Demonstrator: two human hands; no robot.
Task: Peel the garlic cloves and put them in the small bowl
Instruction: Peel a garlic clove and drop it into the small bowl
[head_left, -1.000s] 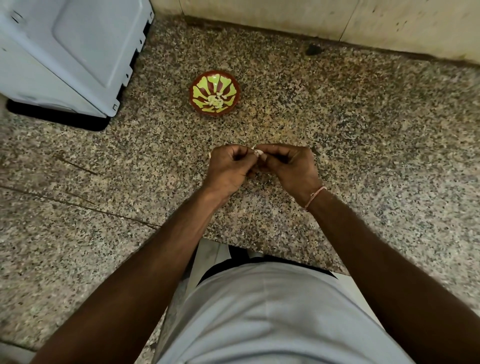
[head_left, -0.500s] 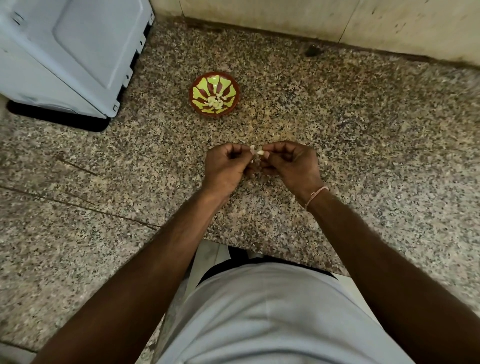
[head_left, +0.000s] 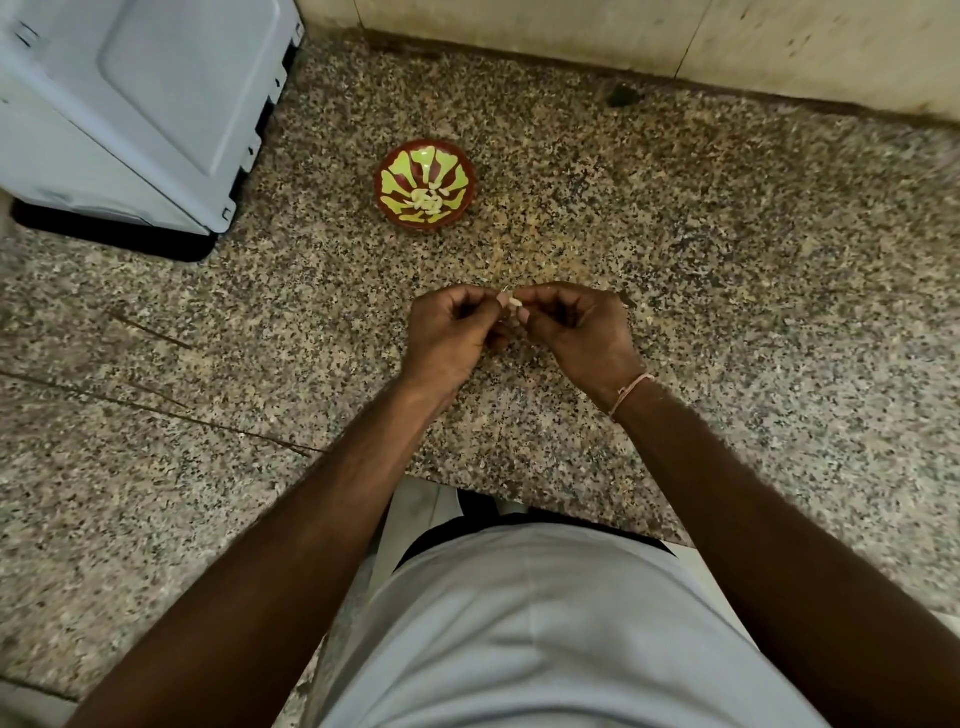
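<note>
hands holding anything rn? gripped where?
Yes. One small garlic clove, pinched between the fingertips of the left hand and the right hand, one on each side of it. Which end each grips is too small to tell.

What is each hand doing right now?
Left hand: pinching the garlic clove.
Right hand: pinching the same clove.

We see a dim, warm, even light over the speckled counter (head_left: 727, 322) — no glare and no hard highlights. A dark shadow sits under the pale appliance (head_left: 130, 104) at upper left, and a soft one beneath the hands. The centre is fairly sharp; toward the right edge the stone smears into blur. The wide lens bends the wall (head_left: 675, 36) line and counter edges — straight lines curve outward.
</note>
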